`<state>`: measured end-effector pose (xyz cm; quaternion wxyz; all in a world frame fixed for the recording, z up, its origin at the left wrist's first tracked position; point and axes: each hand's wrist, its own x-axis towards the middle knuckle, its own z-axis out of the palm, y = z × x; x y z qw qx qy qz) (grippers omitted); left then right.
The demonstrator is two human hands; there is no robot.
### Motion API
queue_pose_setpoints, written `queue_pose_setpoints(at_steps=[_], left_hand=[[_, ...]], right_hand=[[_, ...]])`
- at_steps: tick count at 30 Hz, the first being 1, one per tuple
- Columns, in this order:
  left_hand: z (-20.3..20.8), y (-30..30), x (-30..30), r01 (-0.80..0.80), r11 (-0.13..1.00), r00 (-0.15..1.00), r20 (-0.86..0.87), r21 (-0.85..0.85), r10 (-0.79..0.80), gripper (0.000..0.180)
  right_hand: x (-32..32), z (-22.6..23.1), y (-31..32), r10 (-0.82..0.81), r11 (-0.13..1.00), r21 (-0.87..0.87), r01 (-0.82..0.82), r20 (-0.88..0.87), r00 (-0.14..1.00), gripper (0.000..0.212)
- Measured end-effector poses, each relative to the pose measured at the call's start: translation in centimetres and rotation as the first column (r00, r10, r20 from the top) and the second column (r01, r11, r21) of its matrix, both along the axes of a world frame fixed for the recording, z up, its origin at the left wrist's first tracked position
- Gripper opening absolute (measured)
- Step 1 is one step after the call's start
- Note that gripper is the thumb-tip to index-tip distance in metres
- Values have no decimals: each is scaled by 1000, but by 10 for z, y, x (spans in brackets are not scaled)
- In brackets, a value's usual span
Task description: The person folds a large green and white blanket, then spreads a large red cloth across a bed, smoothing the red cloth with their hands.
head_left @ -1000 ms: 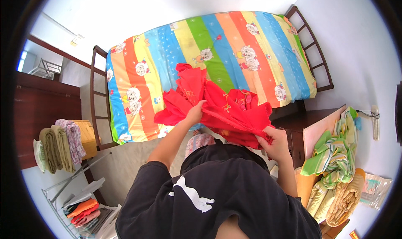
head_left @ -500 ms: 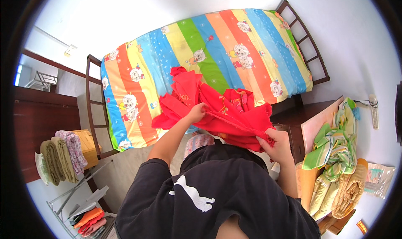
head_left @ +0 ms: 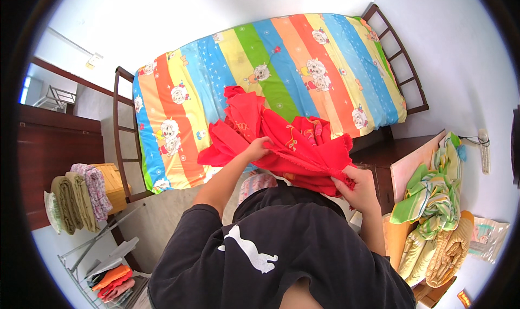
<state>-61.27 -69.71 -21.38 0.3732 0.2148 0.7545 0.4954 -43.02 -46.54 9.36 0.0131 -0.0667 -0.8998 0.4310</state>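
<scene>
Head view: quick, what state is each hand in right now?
Left hand: fingers curled at the red patterned cloth; whether they are closed on it cannot be told.
Right hand: closed, holding the cloth's edge.

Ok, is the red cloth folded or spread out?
Neither: the cloth is bunched up, with loose, overlapping folds and uneven edges.

Your right hand pinches the edge of a bunched red cloth with gold patterning, while your left hand, fingers bent, touches it nearer the middle. Beyond it stretches a brightly striped bed sheet with cartoon sheep. Folded textiles sit at left; a green-and-yellow striped fabric is heaped at right.
</scene>
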Motion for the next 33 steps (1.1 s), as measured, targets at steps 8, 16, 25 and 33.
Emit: queue_pose_setpoints(at_steps=[8, 16, 25, 33], left_hand=[[-16, 13, 3, 12, 998, 995, -99, -66, -19, 18], [-21, 5, 9, -266, 952, 951, 202, 151, 234, 32], [-10, 2, 18, -279, 958, 881, 413, 62, 230, 30], [6, 8, 18, -336, 939, 869, 410, 78, 277, 24]], right_hand=[[-2, 4, -1, -1, 1000, 17, 1, 3, 1000, 13], [-2, 4, 4, -17, 999, 33, 18, -29, 999, 8], [-7, 1, 5, 21, 999, 30, -20, -14, 1000, 8], [-7, -1, 4, 3, 1000, 19, -3, -6, 1000, 8]])
